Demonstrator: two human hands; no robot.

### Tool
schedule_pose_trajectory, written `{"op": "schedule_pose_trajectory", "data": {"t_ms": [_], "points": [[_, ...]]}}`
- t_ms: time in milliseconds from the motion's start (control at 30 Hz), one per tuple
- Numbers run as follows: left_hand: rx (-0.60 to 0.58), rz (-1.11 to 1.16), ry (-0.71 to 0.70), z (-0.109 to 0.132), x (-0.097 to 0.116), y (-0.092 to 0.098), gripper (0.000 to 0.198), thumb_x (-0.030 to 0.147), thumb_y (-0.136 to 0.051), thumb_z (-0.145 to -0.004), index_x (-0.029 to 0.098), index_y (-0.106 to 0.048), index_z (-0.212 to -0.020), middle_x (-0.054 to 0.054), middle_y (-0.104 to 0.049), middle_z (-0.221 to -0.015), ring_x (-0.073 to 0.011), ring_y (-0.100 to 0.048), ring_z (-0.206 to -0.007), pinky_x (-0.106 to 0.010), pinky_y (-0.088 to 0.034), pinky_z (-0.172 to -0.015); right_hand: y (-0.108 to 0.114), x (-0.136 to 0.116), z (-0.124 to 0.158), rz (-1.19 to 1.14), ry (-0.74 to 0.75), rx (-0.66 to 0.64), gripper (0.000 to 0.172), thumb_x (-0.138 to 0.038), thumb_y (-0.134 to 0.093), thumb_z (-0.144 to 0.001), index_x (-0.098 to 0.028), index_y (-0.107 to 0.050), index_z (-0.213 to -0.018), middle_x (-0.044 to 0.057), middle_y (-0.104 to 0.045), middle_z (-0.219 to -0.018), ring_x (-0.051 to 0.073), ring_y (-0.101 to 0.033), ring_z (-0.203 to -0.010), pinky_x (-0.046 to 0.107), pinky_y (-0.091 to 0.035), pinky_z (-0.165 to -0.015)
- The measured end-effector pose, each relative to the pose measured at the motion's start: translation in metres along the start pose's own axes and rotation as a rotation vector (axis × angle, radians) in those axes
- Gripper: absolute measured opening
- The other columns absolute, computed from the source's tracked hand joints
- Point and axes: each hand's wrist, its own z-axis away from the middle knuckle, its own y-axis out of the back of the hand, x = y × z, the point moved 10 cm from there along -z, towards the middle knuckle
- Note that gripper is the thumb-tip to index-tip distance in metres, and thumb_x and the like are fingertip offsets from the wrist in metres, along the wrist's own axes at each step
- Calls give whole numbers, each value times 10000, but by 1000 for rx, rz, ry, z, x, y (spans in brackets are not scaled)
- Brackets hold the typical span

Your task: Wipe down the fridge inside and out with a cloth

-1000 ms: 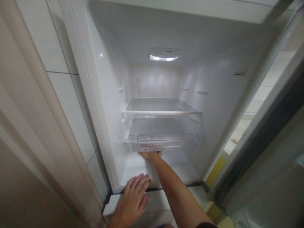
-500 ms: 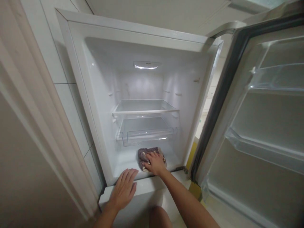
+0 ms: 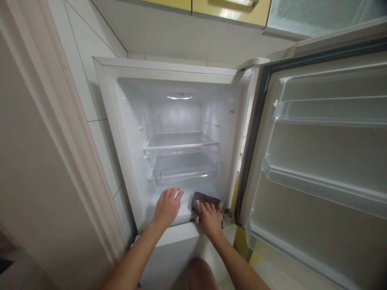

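Note:
A dark greyish cloth (image 3: 205,196) with light patches lies folded at the front right of the refrigerator floor (image 3: 184,197). On top of it rests my right hand (image 3: 211,217), its fingers bent over the cloth and pressing it down near the front lip. My left hand (image 3: 168,206) hovers over the front of that floor, left of the cloth. Nothing shows in it; its fingers are loosely curved, with the thumb apart. Part of the cloth is hidden under my right hand.
Above my hands sit a glass shelf (image 3: 181,146) and a clear plastic tray (image 3: 187,175). The refrigerator door (image 3: 314,149) stands wide to the right, with clear door bins (image 3: 314,183). A tiled wall (image 3: 101,137) borders the left side; a yellow cabinet (image 3: 232,11) hangs above.
My right hand and the cloth have moved right and towards the front edge. My left hand has lifted off the front lip and reached further in. The view has tilted up, showing the cabinet.

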Motion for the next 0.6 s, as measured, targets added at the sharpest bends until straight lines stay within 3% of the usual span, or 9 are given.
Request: {"op": "schedule_pose_trajectory", "data": {"t_ms": [67,133,233,400,467,600], "points": [[60,-57,36,-29,-1,32,629,204,-619,-1002,291,-484,-1611,-148,-503,-1630,-345,-467,-1474,-521,-338,-1248,-1,8,19,-40,-2,-59,417,-327,-579,-1068,-305,-631,-1481,128,-696,-1364,334,-616,-1286,439,-505,-1005],[59,-123,81,-53,-4,53,834,279,-712,-965,274,-320,-1701,-175,-434,-1688,-371,-388,-1550,-550,-261,-1295,-5,16,41,-91,-13,-118,419,-276,-589,-1047,-310,-655,-1459,119,-705,-1361,337,-628,-1301,440,-530,-1014],[-30,-174,128,-78,-11,63,1029,280,-845,-851,200,-275,-1704,-219,-553,-1557,-376,-506,-1449,-529,-321,-1254,-10,32,77,-230,-43,-121,450,-234,-603,-1006,-306,-685,-1443,110,-704,-1404,341,-626,-1352,446,-522,-1098],[-194,-211,135,-82,-12,61,678,174,-876,-781,157,-586,-1393,-204,-627,-1374,-361,-612,-1296,-438,-468,-1077,-24,84,134,-727,-192,36,464,-441,-520,-1021,-186,-749,-1334,154,-744,-1344,313,-699,-1286,393,-528,-1133],[-266,-208,128,-74,-9,60,581,188,-879,-791,155,-612,-1305,-194,-643,-1343,-347,-671,-1210,-419,-504,-1007,-35,109,159,-860,-281,77,562,-563,-532,-977,-163,-762,-1298,172,-753,-1333,342,-706,-1284,431,-533,-1140],[-374,-173,104,-39,6,66,542,217,-858,-838,190,-590,-1308,-134,-720,-1250,-330,-720,-1140,-392,-529,-924,-52,157,214,-948,-412,111,757,-766,-570,-866,-167,-780,-1278,187,-728,-1390,381,-667,-1353,475,-510,-1185]]}}
